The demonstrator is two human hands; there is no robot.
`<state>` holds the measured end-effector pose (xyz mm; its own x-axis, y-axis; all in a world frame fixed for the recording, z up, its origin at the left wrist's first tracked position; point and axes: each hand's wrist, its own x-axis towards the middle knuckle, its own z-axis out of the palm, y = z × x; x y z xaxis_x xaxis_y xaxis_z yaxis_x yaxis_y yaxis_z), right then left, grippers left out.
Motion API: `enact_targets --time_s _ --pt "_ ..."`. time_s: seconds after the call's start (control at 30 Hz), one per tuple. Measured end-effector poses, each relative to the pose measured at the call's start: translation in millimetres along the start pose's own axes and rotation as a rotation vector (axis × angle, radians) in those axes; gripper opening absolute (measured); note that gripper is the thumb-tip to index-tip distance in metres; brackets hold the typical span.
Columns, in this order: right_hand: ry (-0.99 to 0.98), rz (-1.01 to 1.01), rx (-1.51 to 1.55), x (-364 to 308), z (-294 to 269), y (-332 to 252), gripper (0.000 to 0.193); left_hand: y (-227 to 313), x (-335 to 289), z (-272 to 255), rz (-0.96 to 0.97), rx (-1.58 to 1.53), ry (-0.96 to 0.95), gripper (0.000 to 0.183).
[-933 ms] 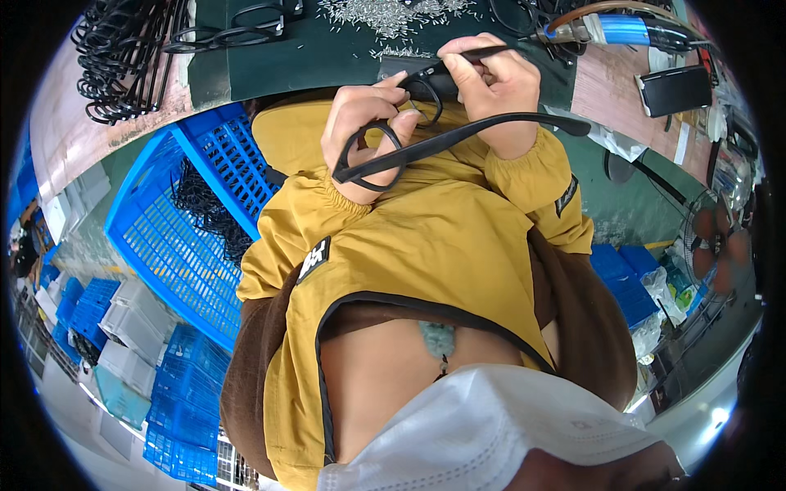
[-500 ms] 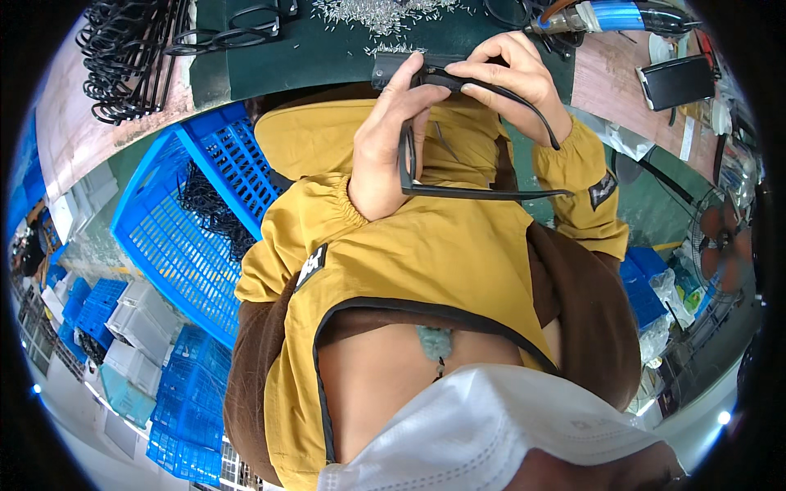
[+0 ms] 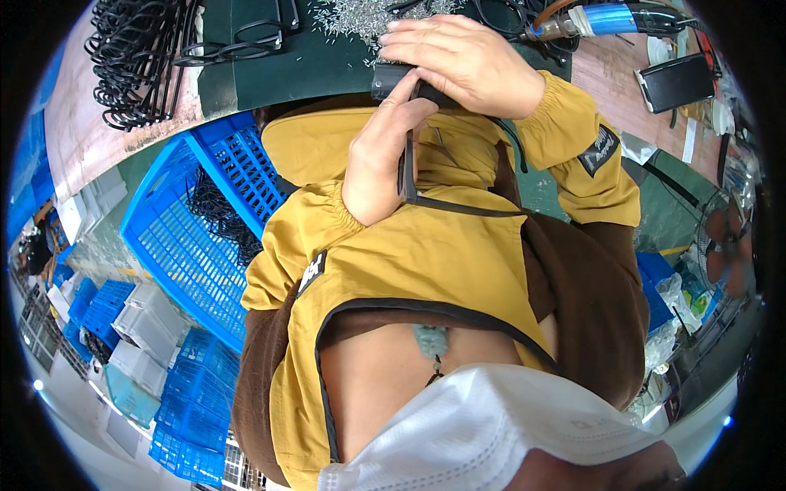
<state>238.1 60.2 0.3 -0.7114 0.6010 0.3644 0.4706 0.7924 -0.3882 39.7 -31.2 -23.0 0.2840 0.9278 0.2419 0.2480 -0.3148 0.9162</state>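
Steadiness seemed key: the left hand (image 3: pixel 378 159) gripped the eyeglass frame (image 3: pixel 410 191); whether the right hand (image 3: pixel 472 67), beside the far silver fasteners (image 3: pixel 348 18), held anything, I couldn't tell.

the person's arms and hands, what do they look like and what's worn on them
The left hand and right hand are bare, without gloves. Both forearms wear loose mustard-yellow sleeves with gathered cuffs. Brown fabric covers the upper arms. The right sleeve bears a dark patch with light lettering.
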Motion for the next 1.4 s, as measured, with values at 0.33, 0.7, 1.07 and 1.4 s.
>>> enact_targets --time_s 0.33,0.7,1.07,1.4 --pt "1.255 0.607 -0.211 -85 -42 75 0.02 -12 8 -6 0.119 -0.068 -0.034 0.035" --pt "1.047 0.29 1.396 28 -3 60 0.029 -8 14 -12 0.081 -0.021 -0.006 0.022" --pt "0.873 0.242 1.632 18 7 29 0.032 -18 4 -13 0.101 0.001 -0.046 0.043" --pt "0.908 0.157 1.723 19 20 30 0.031 -29 2 -11 0.163 -0.006 -0.043 0.049"
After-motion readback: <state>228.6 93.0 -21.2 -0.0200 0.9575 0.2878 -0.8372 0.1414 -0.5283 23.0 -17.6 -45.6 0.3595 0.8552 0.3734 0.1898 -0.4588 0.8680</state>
